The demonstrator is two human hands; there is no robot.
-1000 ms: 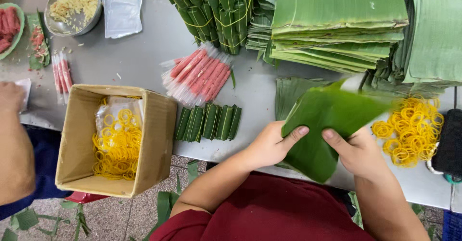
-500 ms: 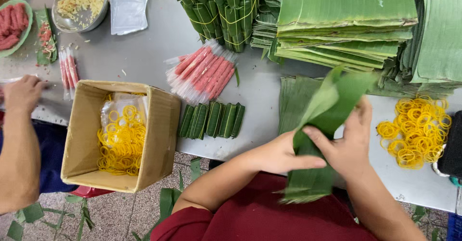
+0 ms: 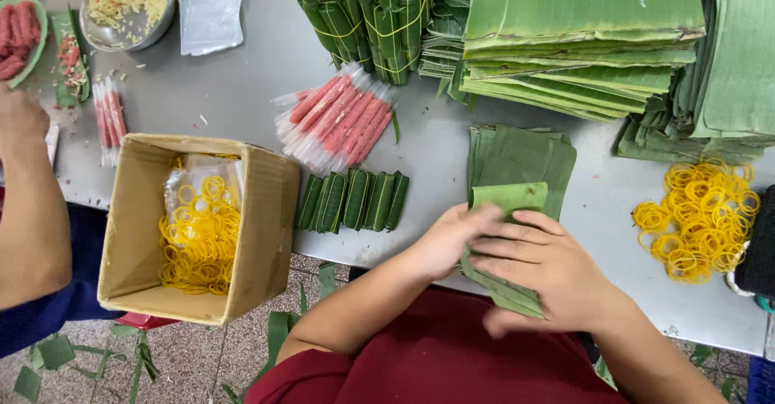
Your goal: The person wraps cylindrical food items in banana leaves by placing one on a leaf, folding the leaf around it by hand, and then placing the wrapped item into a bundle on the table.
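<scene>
— Where is the folded leaf (image 3: pixel 507 202) relative to the two hands?

— At the near edge of the grey tabletop (image 3: pixel 226 97), just in front of the person's body. The left hand (image 3: pixel 452 238) presses on its left side with fingers curled over the fold. The right hand (image 3: pixel 541 271) lies flat across it, fingers spread and pointing left, so only the leaf's top end and lower corner show. Both hands touch each other over the leaf.

— What is under it?

— It partly overlaps a small pile of cut leaf pieces (image 3: pixel 521 154) just beyond the hands.

— How many finished wraps are there?

— Five small green wrapped rolls (image 3: pixel 353 200) lie side by side, left of the left hand.

— And the rest?

— One cardboard box (image 3: pixel 198 226) holding yellow rubber bands, one loose heap of rubber bands (image 3: pixel 698 218) to the right, one bundle of pink sticks in clear sleeves (image 3: pixel 339 117), and one metal bowl (image 3: pixel 129 4) at far left. The large stacked leaves (image 3: pixel 581 33) are too many to count. Another person's arm (image 3: pixel 28 202) rests at the left edge.
</scene>
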